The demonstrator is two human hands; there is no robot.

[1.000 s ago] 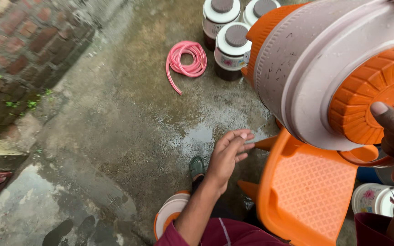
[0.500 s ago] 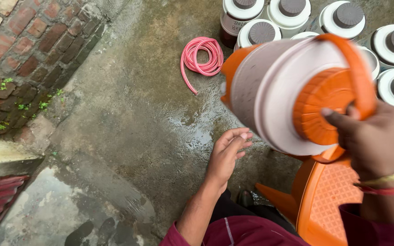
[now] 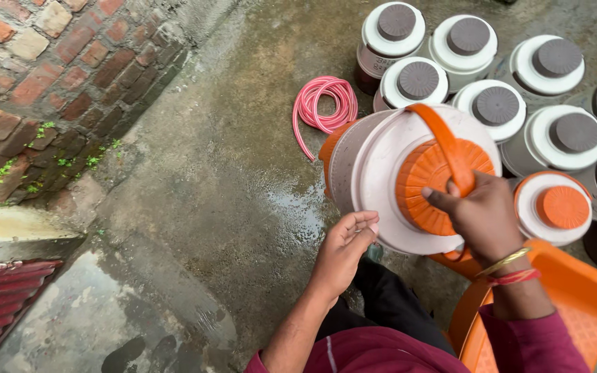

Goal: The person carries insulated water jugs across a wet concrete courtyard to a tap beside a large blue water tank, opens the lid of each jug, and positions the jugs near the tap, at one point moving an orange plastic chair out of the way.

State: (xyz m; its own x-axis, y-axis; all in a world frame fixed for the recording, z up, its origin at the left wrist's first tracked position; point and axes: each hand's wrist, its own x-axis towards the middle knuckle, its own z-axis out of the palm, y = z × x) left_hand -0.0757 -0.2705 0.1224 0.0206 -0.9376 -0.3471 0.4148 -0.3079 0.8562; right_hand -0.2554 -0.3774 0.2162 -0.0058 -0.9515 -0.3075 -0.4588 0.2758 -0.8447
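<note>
Labels: one seen. Dark maroon band with pale markings, wrapped round the side of the rear-left white jug (image 3: 381,52), partly hidden below its grey cap. Other jugs seen from above; sides not visible. No signs, no screens, no other packages.

At the centre of the frame the right hand (image 3: 485,217) grips the orange handle (image 3: 443,141) over the orange lid (image 3: 426,183) of a large white jug (image 3: 374,173), which is tilted toward the camera, while the left hand (image 3: 343,249) touches its lower rim with curled fingers. Behind it, at upper right, stand white jugs with grey lids (image 3: 495,103), and one with an orange cap (image 3: 554,207) sits at right. A coiled pink hose (image 3: 323,103) lies on the wet concrete floor (image 3: 209,173), a brick wall (image 3: 43,90) fills the upper left, and an orange plastic chair (image 3: 575,304) shows at lower right.
</note>
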